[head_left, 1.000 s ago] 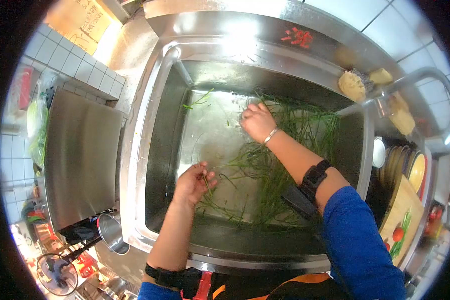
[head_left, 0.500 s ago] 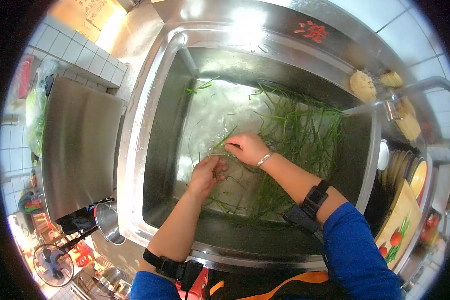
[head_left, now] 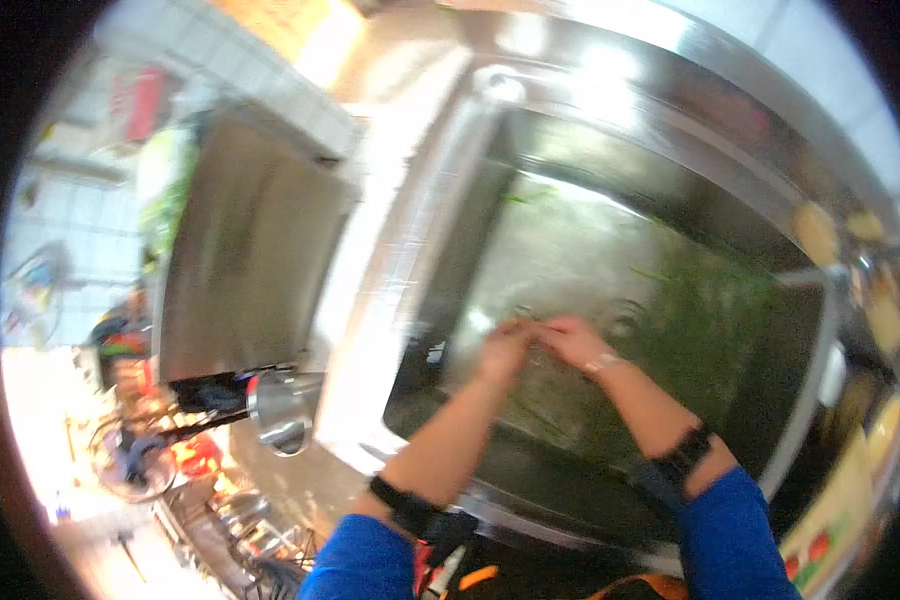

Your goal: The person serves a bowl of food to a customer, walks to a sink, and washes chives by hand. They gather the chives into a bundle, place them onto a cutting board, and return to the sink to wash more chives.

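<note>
In the head view, my left hand (head_left: 507, 347) and my right hand (head_left: 574, 343) meet at the fingertips above the water in a steel sink (head_left: 410, 375). Both look pinched, but blur hides whatever is between the fingers. Long, thin green leaves, like chives (head_left: 705, 330), lie in the water to the right of my hands. A small green sprig (head_left: 535, 192) floats near the far left corner of the basin.
Left of the sink stands a steel panel (head_left: 255, 245), with a metal pot (head_left: 282, 412) below it and a fan (head_left: 133, 458) further off. A cutting board (head_left: 832, 510) with red and green food is at the lower right. A faucet (head_left: 860, 275) is at the right.
The view has swung left and blurred, so the sink sits further right in it. My hands have come together, fingertips meeting; before, the right hand was slightly above the left.
</note>
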The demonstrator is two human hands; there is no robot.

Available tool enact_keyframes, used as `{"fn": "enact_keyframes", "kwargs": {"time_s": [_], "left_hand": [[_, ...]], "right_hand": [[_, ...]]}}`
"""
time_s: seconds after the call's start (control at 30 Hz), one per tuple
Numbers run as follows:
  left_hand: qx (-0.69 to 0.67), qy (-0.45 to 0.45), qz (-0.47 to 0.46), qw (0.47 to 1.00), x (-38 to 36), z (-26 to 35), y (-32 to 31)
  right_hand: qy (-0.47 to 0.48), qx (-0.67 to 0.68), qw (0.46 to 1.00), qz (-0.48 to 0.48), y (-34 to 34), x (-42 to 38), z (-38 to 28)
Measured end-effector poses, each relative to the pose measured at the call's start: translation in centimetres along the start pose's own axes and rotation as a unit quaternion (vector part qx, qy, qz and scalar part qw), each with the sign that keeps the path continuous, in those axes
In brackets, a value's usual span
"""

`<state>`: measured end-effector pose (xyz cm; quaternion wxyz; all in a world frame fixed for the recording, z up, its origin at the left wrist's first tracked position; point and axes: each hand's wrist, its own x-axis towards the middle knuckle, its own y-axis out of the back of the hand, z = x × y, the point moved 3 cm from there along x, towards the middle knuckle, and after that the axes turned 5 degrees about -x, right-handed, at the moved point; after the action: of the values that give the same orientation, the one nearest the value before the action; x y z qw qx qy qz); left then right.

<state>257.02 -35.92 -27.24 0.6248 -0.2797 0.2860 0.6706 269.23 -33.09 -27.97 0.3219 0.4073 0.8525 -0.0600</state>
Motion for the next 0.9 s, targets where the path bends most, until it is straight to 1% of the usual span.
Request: {"fn": "enact_keyframes", "kwargs": {"time_s": [0.03, 0.07, 0.1, 0.13, 0.17, 0.2, 0.23, 0.3, 0.33, 0.4, 0.43, 0.47, 0.5, 0.53, 0.57, 0.6, 0.63, 0.67, 0.7, 0.73, 0.77, 0.8, 0.83, 0.87, 0.9], "left_hand": [[-0.014, -0.048, 0.006, 0.999, 1.5, -1.9, 0.1], [0.194, -0.146, 0.034, 0.970, 1.8, -2.4, 0.2], [-0.006, -0.080, 0.051, 0.995, 0.6, -1.2, -0.3], [0.011, -0.045, 0.098, 0.994, 0.0, -0.5, -0.4], [-0.080, -0.014, 0.088, 0.993, 0.4, -1.1, -0.5], [-0.032, -0.030, 0.117, 0.992, 3.7, -4.2, -0.4], [-0.033, -0.037, 0.124, 0.991, 3.1, -3.5, -0.2], [-0.005, -0.012, 0.182, 0.983, 1.5, -1.5, -0.6], [-0.005, -0.016, 0.180, 0.984, 1.7, -1.3, -0.2], [-0.093, -0.074, 0.216, 0.969, 2.1, -0.9, 1.6], [-0.139, -0.102, 0.232, 0.957, 2.3, -0.8, 2.1], [-0.143, -0.104, 0.231, 0.957, 2.7, -0.7, 2.0], [0.080, -0.149, 0.182, 0.969, 3.0, -0.3, 1.3], [0.300, -0.186, 0.124, 0.928, 3.2, -0.2, 0.5], [0.504, -0.211, 0.057, 0.836, 3.2, -0.6, -0.6], [0.396, -0.084, 0.067, 0.912, -0.4, 2.7, -0.8], [0.393, -0.076, 0.085, 0.912, -0.7, 3.1, -0.4], [0.389, -0.071, 0.096, 0.913, -1.1, 3.3, -0.5], [0.436, -0.174, 0.165, 0.868, -3.0, 4.7, -0.5], [0.412, -0.364, 0.224, 0.805, -4.4, 6.2, -0.1], [0.358, -0.430, 0.267, 0.785, -4.2, 6.9, 0.4], [0.221, -0.442, 0.241, 0.836, -2.7, 5.9, 1.0], [0.171, -0.426, 0.215, 0.862, -2.1, 5.2, 1.3], [0.010, -0.284, 0.089, 0.955, -0.7, 3.7, 1.3], [-0.050, -0.021, 0.022, 0.998, -1.7, 3.7, 1.0]], "right_hand": [[0.058, 0.023, 0.997, 0.054, -0.6, 0.2, 0.7], [0.058, 0.008, 0.996, 0.063, -0.8, 0.0, 0.8], [0.084, 0.035, 0.993, 0.081, -1.5, 1.2, 3.0], [0.050, -0.019, 0.997, 0.053, -0.7, -0.2, 1.2], [0.073, -0.060, 0.995, 0.041, -0.5, -0.1, 1.3], [0.090, -0.103, 0.990, 0.035, -0.3, 0.0, 1.5], [0.100, -0.105, 0.989, 0.033, 0.0, -0.2, 1.0], [0.113, -0.154, 0.982, -0.003, 0.8, -0.7, 0.4], [0.114, -0.156, 0.981, 0.001, 1.3, -1.0, 0.7], [0.035, -0.188, 0.980, -0.063, 2.0, -1.4, 2.2], [0.035, -0.191, 0.979, -0.061, 2.5, -1.5, 2.7], [0.000, -0.270, 0.960, 0.069, 3.8, -1.4, 3.2], [-0.036, -0.342, 0.918, 0.197, 5.1, -1.6, 3.4], [-0.025, -0.408, 0.894, 0.183, 4.7, -2.7, 1.1], [-0.029, -0.410, 0.893, 0.182, 4.2, -2.7, 1.1], [0.075, -0.407, 0.904, 0.109, 3.0, -2.6, 1.4], [0.174, -0.396, 0.901, 0.037, 1.8, -3.0, 1.7], [0.125, -0.377, 0.914, 0.086, 2.6, -2.7, 1.2], [0.064, -0.360, 0.921, 0.136, 4.1, -2.5, 0.6], [0.095, -0.250, 0.934, 0.238, 5.2, -2.3, 0.6], [0.162, -0.157, 0.940, 0.255, 5.5, -1.3, 1.6], [0.078, 0.048, 0.986, 0.138, 4.9, -1.3, 1.2], [0.056, 0.146, 0.985, 0.066, 4.2, -2.1, -0.5], [0.074, 0.166, 0.982, 0.058, 3.5, -1.5, 0.0], [0.057, 0.230, 0.971, 0.034, 3.0, -1.6, -0.5]]}}
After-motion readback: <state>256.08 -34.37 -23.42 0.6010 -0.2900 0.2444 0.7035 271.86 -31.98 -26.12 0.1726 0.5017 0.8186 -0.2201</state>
